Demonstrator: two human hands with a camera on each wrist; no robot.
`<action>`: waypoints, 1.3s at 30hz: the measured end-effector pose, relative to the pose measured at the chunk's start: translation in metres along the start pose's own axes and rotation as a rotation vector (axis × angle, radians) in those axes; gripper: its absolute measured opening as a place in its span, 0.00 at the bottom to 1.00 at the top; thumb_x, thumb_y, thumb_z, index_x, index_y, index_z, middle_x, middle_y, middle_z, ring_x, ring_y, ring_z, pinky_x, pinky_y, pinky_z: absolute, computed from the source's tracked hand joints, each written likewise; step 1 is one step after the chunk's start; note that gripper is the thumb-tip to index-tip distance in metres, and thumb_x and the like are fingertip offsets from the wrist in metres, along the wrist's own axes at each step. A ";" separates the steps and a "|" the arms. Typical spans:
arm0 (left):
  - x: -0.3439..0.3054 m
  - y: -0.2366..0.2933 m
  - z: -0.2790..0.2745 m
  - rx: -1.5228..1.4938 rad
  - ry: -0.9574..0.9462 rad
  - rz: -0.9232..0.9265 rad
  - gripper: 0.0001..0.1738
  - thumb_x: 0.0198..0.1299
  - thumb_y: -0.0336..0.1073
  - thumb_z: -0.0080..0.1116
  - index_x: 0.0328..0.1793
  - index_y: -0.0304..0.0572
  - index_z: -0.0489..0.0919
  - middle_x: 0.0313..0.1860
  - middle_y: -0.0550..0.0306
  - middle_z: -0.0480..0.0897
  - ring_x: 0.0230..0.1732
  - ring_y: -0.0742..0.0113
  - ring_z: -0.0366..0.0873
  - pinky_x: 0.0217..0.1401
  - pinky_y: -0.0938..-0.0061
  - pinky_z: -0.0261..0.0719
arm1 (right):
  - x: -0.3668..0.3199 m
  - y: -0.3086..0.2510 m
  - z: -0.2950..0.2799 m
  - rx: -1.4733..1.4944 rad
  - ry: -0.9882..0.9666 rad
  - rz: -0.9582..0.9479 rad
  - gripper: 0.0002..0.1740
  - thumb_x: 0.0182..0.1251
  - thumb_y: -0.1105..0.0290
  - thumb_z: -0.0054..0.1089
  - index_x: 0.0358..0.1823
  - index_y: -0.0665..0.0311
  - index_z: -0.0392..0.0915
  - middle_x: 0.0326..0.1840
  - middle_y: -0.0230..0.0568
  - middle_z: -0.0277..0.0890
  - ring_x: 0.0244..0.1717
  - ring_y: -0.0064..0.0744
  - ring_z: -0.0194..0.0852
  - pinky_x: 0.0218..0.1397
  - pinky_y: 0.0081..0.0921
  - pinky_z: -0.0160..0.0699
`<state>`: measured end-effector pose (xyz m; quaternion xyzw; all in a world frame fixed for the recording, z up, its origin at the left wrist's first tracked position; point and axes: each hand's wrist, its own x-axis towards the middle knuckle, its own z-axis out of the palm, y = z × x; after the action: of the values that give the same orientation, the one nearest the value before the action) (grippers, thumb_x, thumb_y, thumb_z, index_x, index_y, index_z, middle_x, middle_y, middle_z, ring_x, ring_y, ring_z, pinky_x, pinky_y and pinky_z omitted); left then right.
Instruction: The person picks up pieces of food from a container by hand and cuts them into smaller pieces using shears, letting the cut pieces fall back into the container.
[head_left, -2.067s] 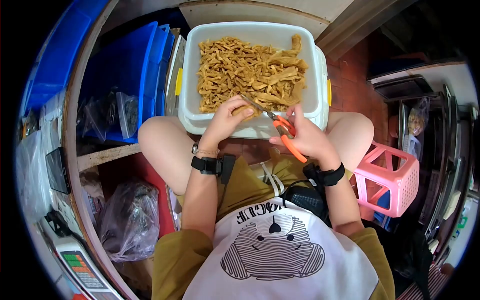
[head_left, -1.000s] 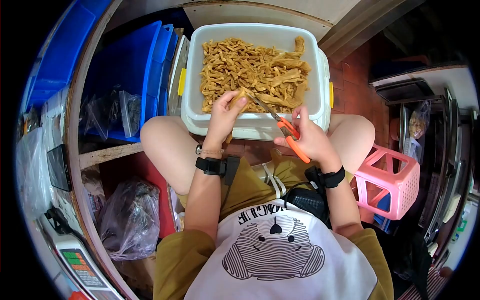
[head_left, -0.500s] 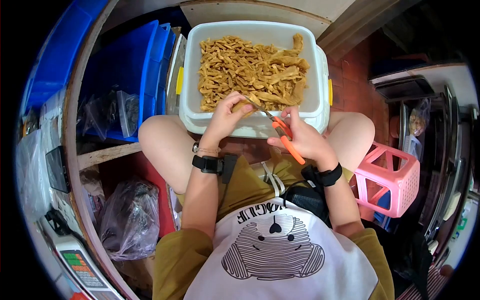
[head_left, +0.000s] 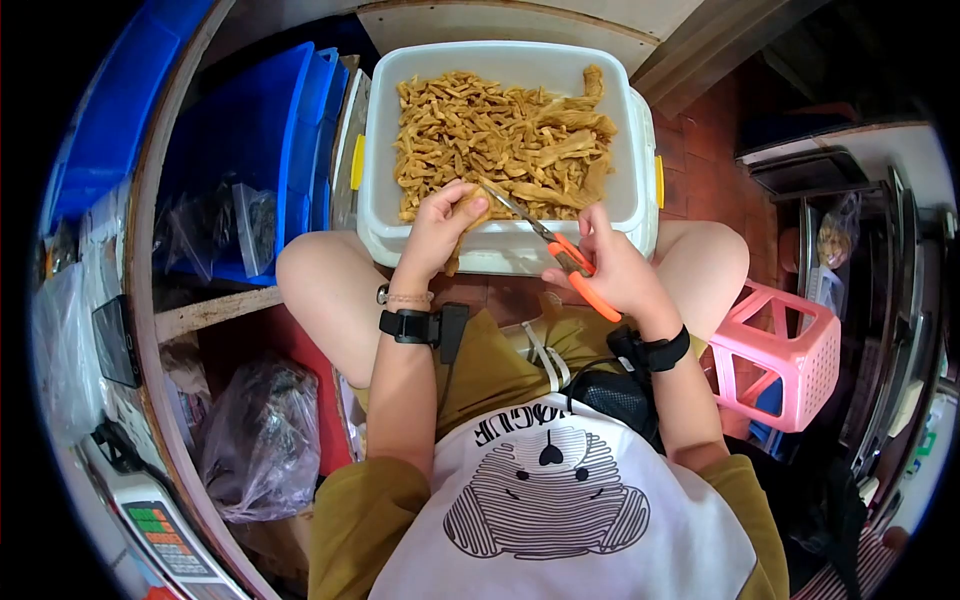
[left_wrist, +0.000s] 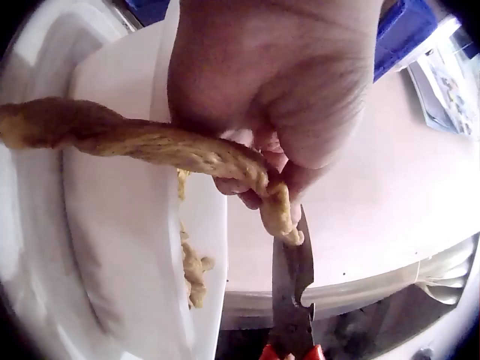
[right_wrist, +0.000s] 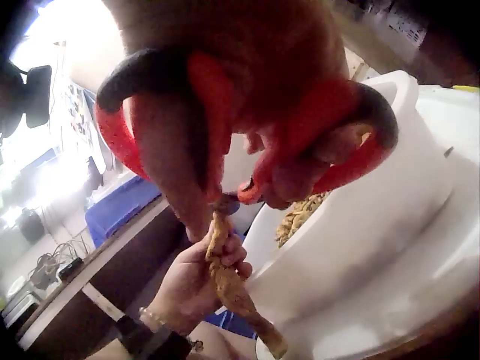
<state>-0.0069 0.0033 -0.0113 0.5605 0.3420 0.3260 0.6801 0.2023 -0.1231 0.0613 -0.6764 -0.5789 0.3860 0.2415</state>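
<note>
My left hand (head_left: pixel 435 230) pinches a long, wrinkled tan-brown strip of food (left_wrist: pixel 157 142) over the near rim of a white plastic tub (head_left: pixel 500 60). The strip's thin end pokes out past the fingertips, while its longer part trails down below the hand. In my right hand (head_left: pixel 622 270) are scissors (right_wrist: pixel 360 135) with orange-red handles, fingers and thumb through the loops. Their metal blades point left and lie right at the strip's end in the left wrist view. A heap of similar short pieces (head_left: pixel 470 130) covers the tub's floor, with longer strips (head_left: pixel 575 140) on its right side.
Blue bins (head_left: pixel 240 140) stand on a shelf at the left, with a clear plastic bag (head_left: pixel 262 440) lower down. A pink plastic stool (head_left: pixel 790 360) is at the right, beside the knee. A digital scale (head_left: pixel 170 530) sits at the lower left.
The left hand has shifted slightly left, and the strip now hangs below it, where half a second ago it lay across toward the blades. The right hand has moved slightly right with the scissors.
</note>
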 end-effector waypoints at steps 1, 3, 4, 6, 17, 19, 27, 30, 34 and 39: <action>0.000 0.001 0.000 0.026 -0.004 0.008 0.15 0.63 0.38 0.61 0.44 0.30 0.79 0.37 0.65 0.74 0.40 0.78 0.69 0.46 0.83 0.68 | -0.001 0.000 0.000 0.001 0.002 0.000 0.34 0.51 0.60 0.75 0.40 0.60 0.52 0.21 0.41 0.68 0.21 0.29 0.55 0.25 0.26 0.64; 0.001 0.000 -0.001 0.083 -0.097 0.046 0.15 0.62 0.38 0.62 0.43 0.30 0.79 0.36 0.64 0.73 0.40 0.78 0.69 0.46 0.82 0.68 | -0.002 0.000 0.001 0.089 -0.022 -0.015 0.34 0.52 0.57 0.74 0.42 0.60 0.54 0.22 0.41 0.70 0.21 0.30 0.60 0.27 0.26 0.65; 0.003 -0.001 0.000 0.139 -0.191 0.085 0.15 0.62 0.38 0.62 0.42 0.30 0.79 0.36 0.64 0.73 0.39 0.77 0.69 0.45 0.82 0.68 | -0.001 0.001 0.002 0.090 -0.019 -0.013 0.34 0.52 0.57 0.74 0.42 0.60 0.54 0.22 0.41 0.70 0.21 0.30 0.60 0.27 0.26 0.65; 0.002 0.001 0.001 0.171 -0.189 0.058 0.14 0.61 0.38 0.62 0.41 0.30 0.79 0.35 0.63 0.73 0.39 0.76 0.69 0.45 0.81 0.67 | 0.002 0.002 0.005 -0.019 -0.072 0.013 0.35 0.53 0.54 0.73 0.45 0.61 0.54 0.23 0.41 0.72 0.22 0.30 0.65 0.29 0.27 0.68; 0.004 -0.004 0.000 0.308 -0.118 0.110 0.16 0.58 0.38 0.65 0.40 0.29 0.78 0.32 0.61 0.72 0.37 0.73 0.68 0.44 0.80 0.66 | 0.002 0.002 0.002 0.017 -0.016 0.101 0.43 0.44 0.47 0.76 0.46 0.67 0.57 0.30 0.56 0.74 0.33 0.55 0.77 0.37 0.38 0.75; 0.003 0.000 0.002 0.317 -0.101 0.077 0.16 0.58 0.38 0.65 0.40 0.28 0.79 0.33 0.60 0.72 0.37 0.73 0.68 0.43 0.80 0.66 | 0.001 0.002 0.002 0.027 -0.005 0.094 0.43 0.43 0.48 0.77 0.46 0.67 0.57 0.31 0.56 0.73 0.33 0.56 0.77 0.37 0.39 0.75; 0.003 -0.003 0.002 0.211 -0.063 0.026 0.16 0.59 0.38 0.64 0.42 0.29 0.80 0.34 0.61 0.73 0.37 0.73 0.69 0.43 0.79 0.67 | 0.001 0.007 0.003 0.045 0.006 -0.018 0.35 0.52 0.62 0.75 0.41 0.60 0.50 0.21 0.43 0.72 0.19 0.24 0.65 0.23 0.25 0.68; 0.002 -0.001 0.001 0.232 -0.081 0.019 0.15 0.60 0.38 0.63 0.42 0.30 0.80 0.35 0.63 0.73 0.38 0.75 0.69 0.44 0.80 0.67 | 0.001 0.003 -0.001 0.056 -0.038 0.074 0.40 0.46 0.48 0.76 0.44 0.66 0.56 0.27 0.54 0.72 0.29 0.54 0.73 0.34 0.36 0.72; 0.001 0.005 0.002 0.273 -0.105 0.011 0.14 0.60 0.37 0.63 0.42 0.30 0.80 0.35 0.63 0.73 0.39 0.76 0.70 0.44 0.81 0.67 | 0.000 0.001 -0.001 0.162 -0.109 0.160 0.40 0.47 0.47 0.75 0.45 0.65 0.56 0.25 0.53 0.72 0.29 0.52 0.74 0.34 0.35 0.72; 0.001 0.004 0.003 0.341 -0.140 0.064 0.15 0.59 0.38 0.64 0.42 0.30 0.80 0.34 0.61 0.73 0.39 0.73 0.70 0.45 0.79 0.67 | 0.007 0.009 0.012 0.032 -0.078 0.043 0.34 0.55 0.58 0.73 0.46 0.60 0.52 0.22 0.42 0.74 0.19 0.25 0.67 0.25 0.24 0.69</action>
<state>-0.0042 0.0034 -0.0068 0.6997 0.3262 0.2450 0.5865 0.1982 -0.1201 0.0458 -0.6694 -0.5669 0.4262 0.2211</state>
